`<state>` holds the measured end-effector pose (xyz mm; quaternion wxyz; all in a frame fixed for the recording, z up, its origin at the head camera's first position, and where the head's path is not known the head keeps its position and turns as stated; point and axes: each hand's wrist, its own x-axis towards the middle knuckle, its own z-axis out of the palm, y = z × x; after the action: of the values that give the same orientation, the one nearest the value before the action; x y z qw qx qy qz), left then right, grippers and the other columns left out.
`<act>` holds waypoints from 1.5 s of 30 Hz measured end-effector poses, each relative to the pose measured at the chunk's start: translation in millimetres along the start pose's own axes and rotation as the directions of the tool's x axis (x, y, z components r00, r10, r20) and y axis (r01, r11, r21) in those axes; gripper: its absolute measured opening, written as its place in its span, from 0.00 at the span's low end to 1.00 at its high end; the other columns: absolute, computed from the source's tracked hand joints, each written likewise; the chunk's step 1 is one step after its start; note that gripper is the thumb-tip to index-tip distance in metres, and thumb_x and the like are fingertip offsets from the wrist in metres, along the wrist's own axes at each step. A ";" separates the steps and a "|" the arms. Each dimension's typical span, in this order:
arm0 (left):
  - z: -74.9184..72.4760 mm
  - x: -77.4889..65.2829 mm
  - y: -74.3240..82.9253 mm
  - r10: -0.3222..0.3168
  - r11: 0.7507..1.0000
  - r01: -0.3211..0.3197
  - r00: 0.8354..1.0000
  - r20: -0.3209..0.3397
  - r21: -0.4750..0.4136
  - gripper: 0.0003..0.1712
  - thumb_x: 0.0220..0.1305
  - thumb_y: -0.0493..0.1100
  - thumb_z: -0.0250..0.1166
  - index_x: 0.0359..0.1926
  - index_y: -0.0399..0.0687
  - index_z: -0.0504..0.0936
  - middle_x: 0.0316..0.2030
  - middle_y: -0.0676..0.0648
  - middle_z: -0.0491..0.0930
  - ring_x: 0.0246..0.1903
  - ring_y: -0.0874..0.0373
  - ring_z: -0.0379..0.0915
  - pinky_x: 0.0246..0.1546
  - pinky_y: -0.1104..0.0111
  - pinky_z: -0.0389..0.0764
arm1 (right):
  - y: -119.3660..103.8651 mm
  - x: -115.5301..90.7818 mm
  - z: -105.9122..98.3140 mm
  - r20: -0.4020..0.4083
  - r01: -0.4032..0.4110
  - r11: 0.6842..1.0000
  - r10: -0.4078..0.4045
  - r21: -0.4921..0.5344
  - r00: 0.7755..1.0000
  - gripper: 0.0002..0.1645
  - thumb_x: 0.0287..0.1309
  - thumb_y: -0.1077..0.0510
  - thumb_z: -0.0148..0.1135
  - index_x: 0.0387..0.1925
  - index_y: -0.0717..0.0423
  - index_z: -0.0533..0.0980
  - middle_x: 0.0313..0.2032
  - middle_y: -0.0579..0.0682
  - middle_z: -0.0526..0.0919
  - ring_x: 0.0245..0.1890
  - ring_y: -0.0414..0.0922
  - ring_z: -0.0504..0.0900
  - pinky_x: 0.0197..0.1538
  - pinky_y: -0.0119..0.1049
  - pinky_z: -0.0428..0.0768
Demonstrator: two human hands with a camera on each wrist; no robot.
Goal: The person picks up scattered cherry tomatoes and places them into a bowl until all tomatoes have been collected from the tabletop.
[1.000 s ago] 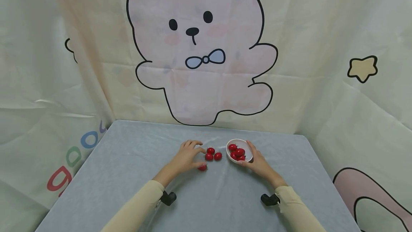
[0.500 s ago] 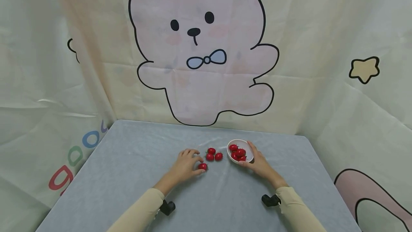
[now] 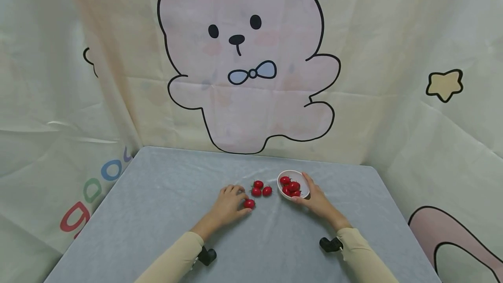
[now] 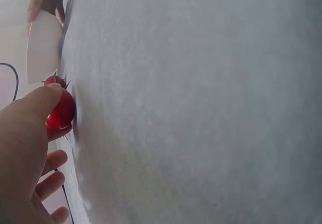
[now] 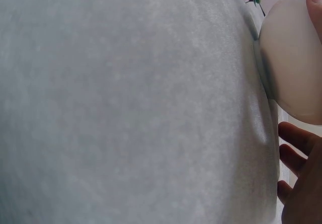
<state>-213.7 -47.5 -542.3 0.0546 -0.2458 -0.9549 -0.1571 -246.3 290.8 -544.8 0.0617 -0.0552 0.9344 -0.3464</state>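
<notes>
My left hand [image 3: 228, 205] has its thumb and index finger on either side of a single cherry tomato [image 3: 249, 204], pinching it low over the table. In the left wrist view the thumb tip lies on that red cherry tomato [image 4: 62, 110], the index finger is on its opposite side, and the other fingers are spread. Just beyond are three loose cherry tomatoes [image 3: 256, 191] in a cluster. My right hand [image 3: 319, 202] grips a small white bowl [image 3: 303, 180] by its right side, thumb at the near rim. Several cherry tomatoes [image 3: 293, 186] with green stems lie inside.
A pale blue-grey cloth covers the table [image 3: 188, 169]. Light fabric curtains [image 3: 377, 56] with cartoon prints stand behind it and at both sides. Black wrist devices [image 3: 207, 256] sit at both cuffs.
My left hand has drawn back slightly toward me and its thumb and index finger have come in around the nearest cherry tomato, which shifted a little right. The right hand and bowl stay put.
</notes>
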 end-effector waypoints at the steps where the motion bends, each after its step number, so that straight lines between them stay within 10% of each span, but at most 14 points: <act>1: -0.4 0.0 0.6 0.001 1.000 -0.001 1.000 -0.003 -0.003 0.21 0.61 0.64 0.66 0.46 0.57 0.84 0.57 0.48 0.76 0.60 0.48 0.68 0.65 0.46 0.66 | 0.0 0.0 0.0 0.000 0.000 1.000 0.000 -0.001 1.000 0.66 0.50 0.30 0.69 0.79 0.42 0.41 0.74 0.62 0.56 0.73 0.63 0.58 0.67 0.70 0.62; 24: -1.7 3.3 5.8 0.026 0.999 -0.028 0.999 -0.045 -0.045 0.17 0.63 0.60 0.66 0.46 0.58 0.84 0.57 0.48 0.77 0.60 0.50 0.69 0.65 0.46 0.67 | -1.5 -0.4 -2.0 0.003 0.009 1.000 -0.009 0.005 1.000 0.66 0.50 0.32 0.69 0.78 0.43 0.41 0.74 0.62 0.57 0.72 0.63 0.58 0.67 0.70 0.63; 45: -22.7 46.3 41.9 0.037 0.999 -0.038 0.999 -0.024 -0.034 0.20 0.63 0.61 0.66 0.50 0.58 0.83 0.60 0.50 0.75 0.63 0.51 0.65 0.68 0.48 0.65 | -1.5 -1.4 -1.5 0.003 0.001 1.000 -0.001 0.015 1.000 0.67 0.48 0.30 0.70 0.78 0.42 0.41 0.75 0.61 0.55 0.74 0.63 0.57 0.67 0.71 0.62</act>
<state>-233.1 0.8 -501.1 0.0645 -0.2629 -0.9466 -0.1751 -245.1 290.8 -542.6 0.0633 -0.0556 0.9318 -0.3532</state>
